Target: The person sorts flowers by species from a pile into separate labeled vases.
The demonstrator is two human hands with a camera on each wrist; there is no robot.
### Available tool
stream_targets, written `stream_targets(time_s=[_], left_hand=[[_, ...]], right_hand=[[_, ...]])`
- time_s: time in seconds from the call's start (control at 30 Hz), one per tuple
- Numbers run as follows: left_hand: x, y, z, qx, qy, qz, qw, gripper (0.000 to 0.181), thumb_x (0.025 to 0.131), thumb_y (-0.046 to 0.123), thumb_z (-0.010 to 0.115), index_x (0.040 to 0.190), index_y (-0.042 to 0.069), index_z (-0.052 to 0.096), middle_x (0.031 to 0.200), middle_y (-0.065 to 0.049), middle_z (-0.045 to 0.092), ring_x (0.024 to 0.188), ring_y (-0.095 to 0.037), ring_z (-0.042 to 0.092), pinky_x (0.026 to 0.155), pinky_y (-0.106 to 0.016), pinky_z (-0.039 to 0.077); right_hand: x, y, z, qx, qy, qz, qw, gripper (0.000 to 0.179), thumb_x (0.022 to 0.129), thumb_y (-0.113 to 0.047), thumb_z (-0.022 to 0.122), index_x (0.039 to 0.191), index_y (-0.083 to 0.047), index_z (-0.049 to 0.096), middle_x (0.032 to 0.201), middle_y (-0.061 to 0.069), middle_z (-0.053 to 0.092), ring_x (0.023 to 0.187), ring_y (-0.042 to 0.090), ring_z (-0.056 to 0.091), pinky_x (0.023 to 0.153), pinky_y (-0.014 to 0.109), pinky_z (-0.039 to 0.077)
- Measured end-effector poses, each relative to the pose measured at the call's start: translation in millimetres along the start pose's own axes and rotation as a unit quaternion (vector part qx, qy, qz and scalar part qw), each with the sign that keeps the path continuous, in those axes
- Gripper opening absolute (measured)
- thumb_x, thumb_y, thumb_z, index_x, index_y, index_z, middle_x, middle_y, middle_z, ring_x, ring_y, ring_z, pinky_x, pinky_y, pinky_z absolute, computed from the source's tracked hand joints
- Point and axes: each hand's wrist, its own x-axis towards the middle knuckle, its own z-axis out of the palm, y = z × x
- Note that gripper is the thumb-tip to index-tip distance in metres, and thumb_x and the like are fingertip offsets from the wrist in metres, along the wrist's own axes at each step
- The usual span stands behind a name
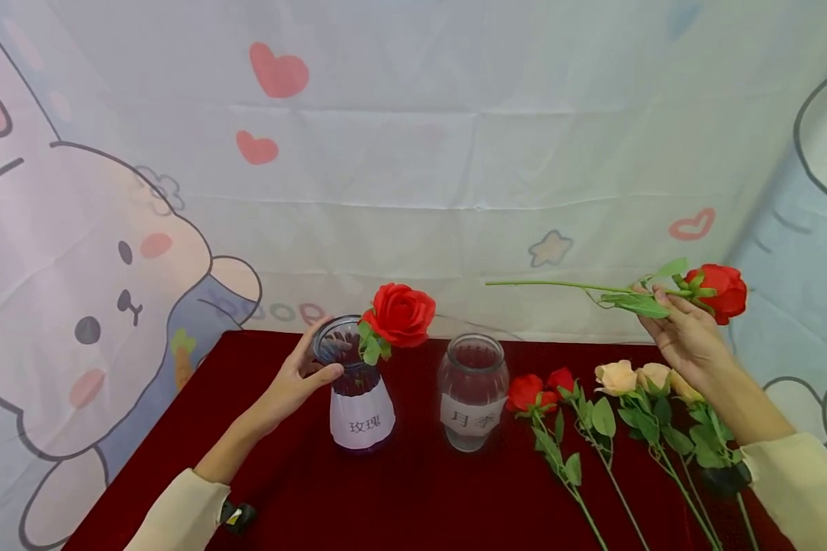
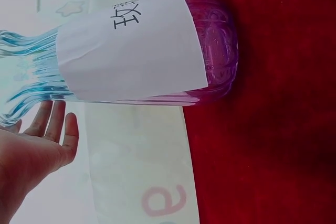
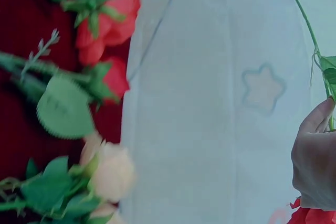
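From the head camera, both cream-sleeved forearms reach out over the dark red tablecloth [image 1: 427, 497]. The left hand [image 1: 296, 383] extends toward 1 o'clock and wraps its thumb and fingers round the neck of the purple glass vase [image 1: 358, 398] with a white paper label; a red rose bloom [image 1: 401, 314] sits at the vase mouth. Just beside the vase, at its 3 o'clock, stands a clear glass jar [image 1: 472, 390], also labelled. The right hand [image 1: 685, 340] is lifted off the table, palm up, fingertips pinching the stem of a second red rose [image 1: 720, 291] just behind its bloom; the stem lies level, pointing to 9 o'clock. Below that hand, two red roses [image 1: 540, 392] and several peach roses [image 1: 637, 379] lie on the cloth.

Left wrist view: the vase [image 2: 136, 51] fills the upper frame, lying across it at this angle, its base to 3 o'clock. The left hand [image 2: 31, 150] shows at 8 o'clock, its fingers [image 2: 50, 121] straight against the flared neck.

Right wrist view: the right hand [image 3: 315, 163] sits at 4 o'clock, fingers closed on the green stem [image 3: 304, 19], which runs up to 1 o'clock. Blurred red and peach blooms lie at 9 o'clock.
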Motion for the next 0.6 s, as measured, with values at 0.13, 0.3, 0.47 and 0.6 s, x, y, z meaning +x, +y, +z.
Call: stream_targets(time_s=[0.13, 0.3, 0.47, 0.6], left_hand=[[-0.3, 0.1, 0.3, 0.004, 0.001, -0.002, 1.0000, 0.075, 0.102, 0.022, 0.062, 0.163, 0.031, 0.019, 0.152, -0.020, 0.042, 0.112, -0.026, 0.059, 0.094, -0.035, 0.052], [-0.6, 1.5, 0.5, 0.007, -0.001, -0.001, 1.0000, 0.075, 0.102, 0.023, 0.061, 0.164, 0.030, 0.019, 0.152, -0.021, 0.043, 0.111, -0.025, 0.059, 0.094, -0.033, 0.052], [0.0, 1.3, 1.1, 0.002, -0.001, -0.002, 1.0000, 0.074, 0.103, 0.022, 0.061, 0.163, 0.032, 0.020, 0.152, -0.020, 0.043, 0.113, -0.025, 0.058, 0.096, -0.036, 0.051], [-0.7, -0.6, 0.7, 0.000, -0.001, 0.003, 1.0000, 0.075, 0.103, 0.020, 0.061, 0.163, 0.032, 0.018, 0.155, -0.018, 0.042, 0.119, -0.023, 0.057, 0.097, -0.033, 0.050]], right_hand=[[4.2, 14, 21, -0.020, -0.019, 0.010, 0.9996, 0.030, 0.107, -0.001, 0.041, 0.122, 0.000, 0.067, 0.123, 0.012, 0.073, 0.114, 0.023, 0.072, 0.094, 0.032, 0.058], [7.8, 31, 42, -0.031, -0.041, 0.018, 0.9985, 0.029, 0.108, 0.000, 0.039, 0.120, 0.002, 0.065, 0.125, 0.013, 0.071, 0.116, 0.022, 0.071, 0.095, 0.032, 0.057], [10.4, 43, 59, -0.059, -0.051, 0.018, 0.9968, 0.028, 0.108, -0.001, 0.040, 0.116, 0.003, 0.067, 0.124, 0.011, 0.072, 0.115, 0.021, 0.072, 0.096, 0.030, 0.057], [11.9, 50, 68, -0.080, -0.061, 0.017, 0.9948, 0.027, 0.108, -0.002, 0.041, 0.116, 0.001, 0.066, 0.123, 0.011, 0.073, 0.116, 0.020, 0.071, 0.098, 0.029, 0.056]])
